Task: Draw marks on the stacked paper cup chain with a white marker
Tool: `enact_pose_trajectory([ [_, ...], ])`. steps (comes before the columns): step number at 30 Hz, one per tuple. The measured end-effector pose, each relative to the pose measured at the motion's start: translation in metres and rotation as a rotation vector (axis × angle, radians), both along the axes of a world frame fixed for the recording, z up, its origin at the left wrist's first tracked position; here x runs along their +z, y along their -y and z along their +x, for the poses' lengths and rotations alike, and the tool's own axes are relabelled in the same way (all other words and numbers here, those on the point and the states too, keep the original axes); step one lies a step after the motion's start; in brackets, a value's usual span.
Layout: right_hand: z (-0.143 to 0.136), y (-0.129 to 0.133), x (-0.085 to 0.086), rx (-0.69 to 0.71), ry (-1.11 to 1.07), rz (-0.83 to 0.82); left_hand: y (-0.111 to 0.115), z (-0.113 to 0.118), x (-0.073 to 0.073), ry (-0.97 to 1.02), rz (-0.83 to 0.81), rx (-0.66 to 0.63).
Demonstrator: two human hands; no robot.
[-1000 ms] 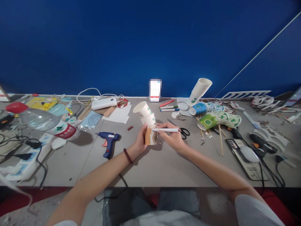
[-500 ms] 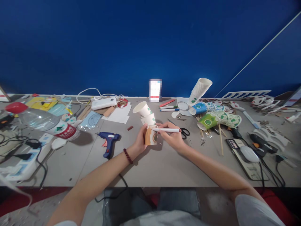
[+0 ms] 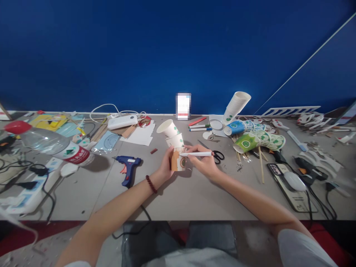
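Observation:
My left hand [image 3: 166, 165] is wrapped around the side of a row of joined paper cups. The nearest paper cup [image 3: 178, 163] is coloured orange and brown with ring patterns, while the white cups [image 3: 168, 129] beyond it carry green leaf prints and lean to the left. In my right hand [image 3: 204, 164] is a white marker pen [image 3: 200, 154] with a red end, pinched between thumb and fingers. Its tip points left at the upper part of the coloured cup; whether it touches cannot be made out.
Left of my hands lies a blue glue gun [image 3: 127, 168], with a plastic bottle [image 3: 52, 142] and a power strip [image 3: 36, 189] farther left. Scissors [image 3: 218, 156], green cups [image 3: 247, 144], blue cups [image 3: 236, 128], a phone [image 3: 292, 193] and a white cup stack [image 3: 236, 105] stand or lie right.
The marker has shifted slightly on the cup, its tip a little lower and to the right. My left hand keeps its hold on the cups.

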State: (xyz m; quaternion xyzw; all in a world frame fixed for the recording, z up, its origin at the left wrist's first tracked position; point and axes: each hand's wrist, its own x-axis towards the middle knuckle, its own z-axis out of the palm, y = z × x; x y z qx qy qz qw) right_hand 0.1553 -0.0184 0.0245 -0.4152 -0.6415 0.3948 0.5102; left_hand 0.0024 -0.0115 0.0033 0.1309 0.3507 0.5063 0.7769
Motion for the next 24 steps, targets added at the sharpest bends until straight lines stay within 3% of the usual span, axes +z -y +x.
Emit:
enact_pose_trajectory([
  [19,-0.0005,-0.0008,0.0004,-0.014,-0.051,-0.035,-0.0009,-0.0015,-0.0031,-0.018,0.029,-0.001],
  [24,0.0011,0.0009,0.0037,0.036,-0.022,-0.027,-0.0002,-0.0006,-0.0019,-0.030,0.012,0.011],
])
